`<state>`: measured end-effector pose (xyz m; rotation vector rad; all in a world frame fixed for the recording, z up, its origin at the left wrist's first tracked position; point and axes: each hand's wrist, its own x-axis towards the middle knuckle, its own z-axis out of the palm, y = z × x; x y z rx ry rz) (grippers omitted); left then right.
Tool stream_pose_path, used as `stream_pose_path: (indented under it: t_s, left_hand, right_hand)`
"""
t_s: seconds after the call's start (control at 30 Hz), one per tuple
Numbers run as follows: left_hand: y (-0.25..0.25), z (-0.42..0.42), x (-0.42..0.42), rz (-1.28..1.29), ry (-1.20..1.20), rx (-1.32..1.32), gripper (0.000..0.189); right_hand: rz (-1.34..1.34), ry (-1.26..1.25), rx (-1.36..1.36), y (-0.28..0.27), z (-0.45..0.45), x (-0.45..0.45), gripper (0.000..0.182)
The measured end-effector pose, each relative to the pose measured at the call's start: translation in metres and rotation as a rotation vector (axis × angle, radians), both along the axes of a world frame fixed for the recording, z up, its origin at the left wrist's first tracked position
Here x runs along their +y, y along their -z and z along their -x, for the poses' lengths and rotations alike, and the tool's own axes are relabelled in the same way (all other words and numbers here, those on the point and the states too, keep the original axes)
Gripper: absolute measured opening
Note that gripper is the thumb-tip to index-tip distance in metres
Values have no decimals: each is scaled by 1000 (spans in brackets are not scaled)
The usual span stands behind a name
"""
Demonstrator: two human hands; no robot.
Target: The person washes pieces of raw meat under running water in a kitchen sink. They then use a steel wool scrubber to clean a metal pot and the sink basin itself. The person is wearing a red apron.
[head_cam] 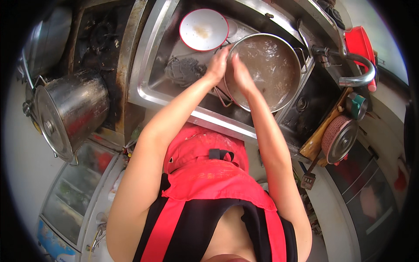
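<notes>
A large round metal pot (266, 73) stands in a stainless steel sink, filled with murky brownish water. My left hand (218, 65) is at the outer left side of its rim, fingers extended towards the rim. Just inside the same stretch of rim, my right hand (241, 72) hangs over the water, slightly blurred, facing the left one. Whether either hand grips the rim is unclear. Left of my left hand lies a wet dark grey cloth or mesh (185, 70). A white enamel basin (203, 29) with a red rim sits behind it, with a brownish stain inside.
A tall lidded stockpot (75, 104) stands on the left beside a grimy stove (98, 39). The curved faucet (360, 80) reaches in at the right. A wooden board (314, 140) and a lidded pink pot (338, 139) are right of the sink (144, 78).
</notes>
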<state>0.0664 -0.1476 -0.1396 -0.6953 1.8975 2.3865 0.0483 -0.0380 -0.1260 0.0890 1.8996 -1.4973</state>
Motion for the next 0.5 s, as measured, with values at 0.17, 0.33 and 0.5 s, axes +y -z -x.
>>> stream_pose_path:
  t_s: [0.17, 0.33, 0.5]
  left_hand:
    - [37, -35, -67, 831, 391, -194, 29]
    - [68, -96, -121, 1497, 948, -389, 31]
    - [69, -73, -142, 1209, 1118, -342, 19]
  right_hand:
    - [-440, -676, 11, -55, -48, 66, 54]
    - [-711, -662, 826, -51, -81, 104, 42]
    - [-766, -636, 756, -44, -82, 98, 47]
